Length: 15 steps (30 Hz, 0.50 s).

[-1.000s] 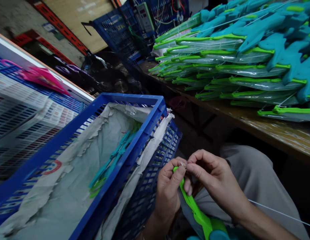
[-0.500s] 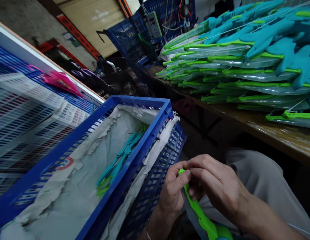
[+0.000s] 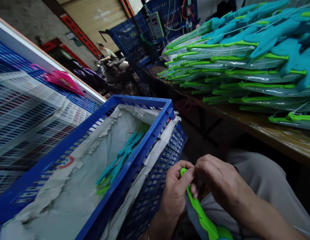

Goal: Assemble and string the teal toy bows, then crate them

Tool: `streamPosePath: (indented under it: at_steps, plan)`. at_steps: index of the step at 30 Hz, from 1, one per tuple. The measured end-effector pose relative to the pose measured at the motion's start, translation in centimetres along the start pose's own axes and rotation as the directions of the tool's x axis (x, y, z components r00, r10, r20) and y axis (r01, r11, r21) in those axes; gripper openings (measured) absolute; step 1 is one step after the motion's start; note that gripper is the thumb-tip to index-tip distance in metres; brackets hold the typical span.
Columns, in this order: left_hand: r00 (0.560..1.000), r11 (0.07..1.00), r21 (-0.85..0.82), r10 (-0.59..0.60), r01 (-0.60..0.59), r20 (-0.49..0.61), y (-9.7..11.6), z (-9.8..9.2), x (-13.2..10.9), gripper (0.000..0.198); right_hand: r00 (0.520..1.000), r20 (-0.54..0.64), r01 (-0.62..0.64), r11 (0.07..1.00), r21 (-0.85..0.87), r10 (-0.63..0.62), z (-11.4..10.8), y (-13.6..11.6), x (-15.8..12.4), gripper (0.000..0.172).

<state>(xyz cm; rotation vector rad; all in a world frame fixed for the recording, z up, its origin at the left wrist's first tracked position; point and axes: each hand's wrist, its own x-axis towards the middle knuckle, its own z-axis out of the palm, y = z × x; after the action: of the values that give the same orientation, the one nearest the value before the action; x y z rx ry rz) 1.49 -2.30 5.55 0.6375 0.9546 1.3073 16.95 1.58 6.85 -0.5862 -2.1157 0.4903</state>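
A bright green plastic piece with a translucent side slants up from the bottom edge, its lower end joined to something green and teal. Near its top tip my left hand is closed round it, thumb pressed along the edge. My right hand meets the left at that tip, its fingers bent in a pinch. What those fingertips hold, if anything, is hidden behind the knuckles. A thin white string shows by the right forearm at the lower right corner.
Left of my hands stands a blue crate lined with torn pale sheeting; several teal and green pieces lie inside. A wooden bench on the right bears a stack of similar pieces. A person is far behind.
My right hand has shifted slightly, fingers drawn closer over the tip and the left thumb. The left hand keeps its hold. A person has come into view in the background.
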Motion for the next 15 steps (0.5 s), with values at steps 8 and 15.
streamPosePath:
  at_steps: [8, 15]
  plan:
    - [0.998, 0.999, 0.027, -0.03, 0.029, 0.052, 0.1, -0.5, 0.1, 0.041, 0.996, -0.091, -0.005, 0.994, -0.112, -0.005, 0.3, -0.5, -0.1, 0.021]
    - [0.979, 0.986, -0.115, -0.098, 0.119, 0.179, -0.4, -1.0, 0.7, 0.037, 0.979, -0.158, 0.091, 0.974, -0.207, -0.125, 0.7, -1.2, -0.4, 0.023]
